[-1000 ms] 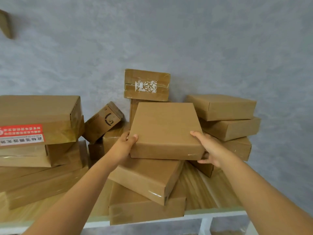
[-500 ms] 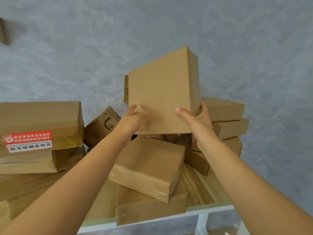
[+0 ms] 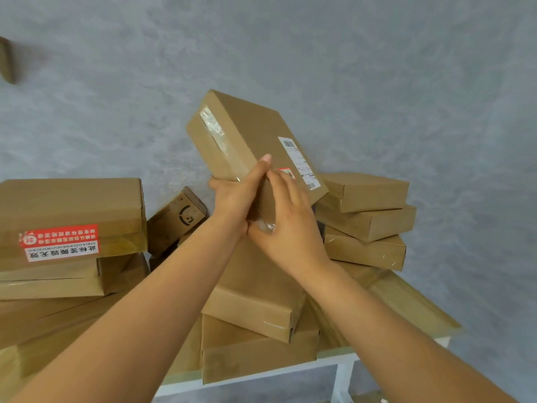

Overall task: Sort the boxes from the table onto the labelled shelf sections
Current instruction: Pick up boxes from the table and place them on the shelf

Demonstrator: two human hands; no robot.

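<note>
Both hands hold one flat cardboard box (image 3: 250,146) up in the air above the pile, in front of the grey wall (image 3: 377,68). The left hand (image 3: 235,199) grips the box's lower near corner from the left, its thumb stretched up along the taped side face and its fingers curled underneath. The right hand (image 3: 287,225) clasps the same corner from the right, its fingers lying across the broad face and partly covering a red sticker. The two hands touch each other at the corner.

The held box is tilted, its far end raised toward the wall. A strip of clear tape runs along its narrow side, and a white shipping label (image 3: 300,162) sits on the broad face, just beyond the right fingers.

Directly below the hands, a box (image 3: 255,301) lies askew on top of another box (image 3: 255,353) that juts over the desk's front edge. To the right stands a stack of three flat boxes (image 3: 366,219). To the left, a large box with a red and white sticker (image 3: 69,216) rests on further boxes, and a small tilted box with a black printed mark (image 3: 177,219) leans between that stack and the arms. The wooden desk (image 3: 406,303) shows bare at its right end, with a white frame beneath.
</note>
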